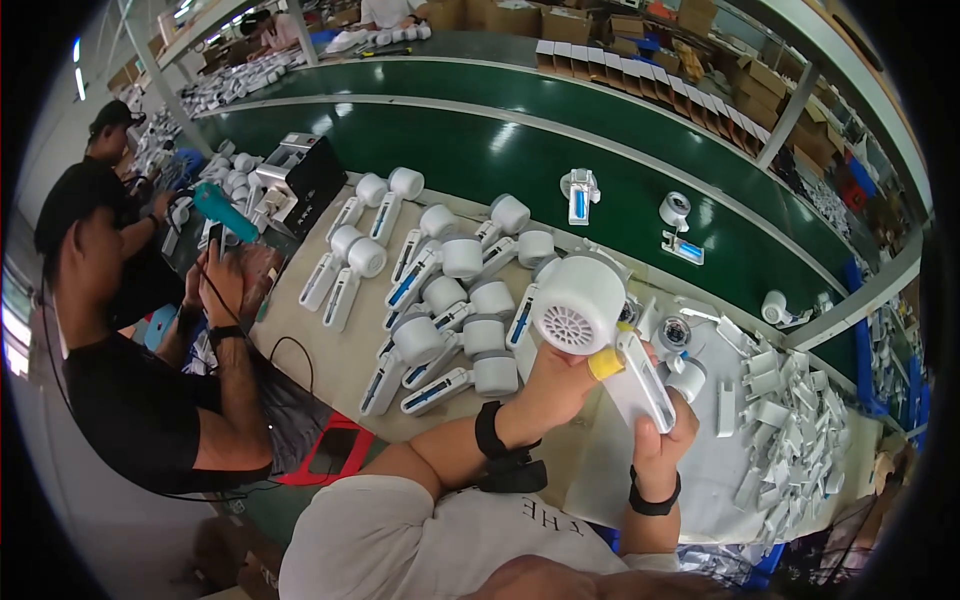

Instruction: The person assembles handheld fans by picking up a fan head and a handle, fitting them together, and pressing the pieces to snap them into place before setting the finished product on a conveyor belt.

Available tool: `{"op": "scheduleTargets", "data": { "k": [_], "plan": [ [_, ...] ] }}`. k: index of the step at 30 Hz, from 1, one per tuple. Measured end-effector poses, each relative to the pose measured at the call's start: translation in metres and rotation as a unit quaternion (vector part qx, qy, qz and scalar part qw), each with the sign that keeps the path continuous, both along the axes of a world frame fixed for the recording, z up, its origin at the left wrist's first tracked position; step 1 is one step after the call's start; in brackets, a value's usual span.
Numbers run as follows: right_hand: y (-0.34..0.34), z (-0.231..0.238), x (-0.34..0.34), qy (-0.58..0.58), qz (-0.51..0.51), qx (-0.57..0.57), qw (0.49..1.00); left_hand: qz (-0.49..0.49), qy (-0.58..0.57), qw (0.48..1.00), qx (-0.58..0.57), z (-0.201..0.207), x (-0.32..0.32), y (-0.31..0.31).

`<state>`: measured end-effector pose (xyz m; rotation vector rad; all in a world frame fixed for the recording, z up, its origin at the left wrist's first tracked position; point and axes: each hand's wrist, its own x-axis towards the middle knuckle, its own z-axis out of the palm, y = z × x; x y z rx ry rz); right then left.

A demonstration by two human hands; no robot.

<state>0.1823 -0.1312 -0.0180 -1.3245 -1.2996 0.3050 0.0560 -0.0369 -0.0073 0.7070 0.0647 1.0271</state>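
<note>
Two hands on one white fan (pixel 590 320), up over the table (pixel 330 360). Left hand (pixel 555 385) closed under the round head; right hand (pixel 665 425) closed around the handle. Best to hold tight, keep level, keep clear of the fan pile (pixel 440 300).

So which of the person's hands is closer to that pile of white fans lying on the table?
The left. The left hand grips the held fan right beside the pile of fans. The right hand holds its handle, farther from the pile.
</note>
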Motion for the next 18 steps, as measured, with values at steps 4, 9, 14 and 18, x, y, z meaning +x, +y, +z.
{"op": "scheduleTargets", "data": {
  "k": [4,9,14,18],
  "plan": [
    [0.016,-0.014,-0.008,-0.062,0.066,0.018,0.996,0.033,0.102,0.992,0.061,-0.001,-0.021,0.011],
    [0.024,-0.008,-0.030,0.021,0.268,-0.260,0.927,0.167,0.386,0.849,0.318,0.001,-0.084,0.050],
    [0.026,0.007,-0.011,-0.183,0.207,-0.244,0.930,0.379,0.698,0.503,0.341,0.035,-0.150,0.191],
    [0.034,0.000,-0.006,-0.221,0.225,-0.246,0.917,0.365,0.761,0.389,0.370,-0.028,-0.191,0.267]
  ]
}}
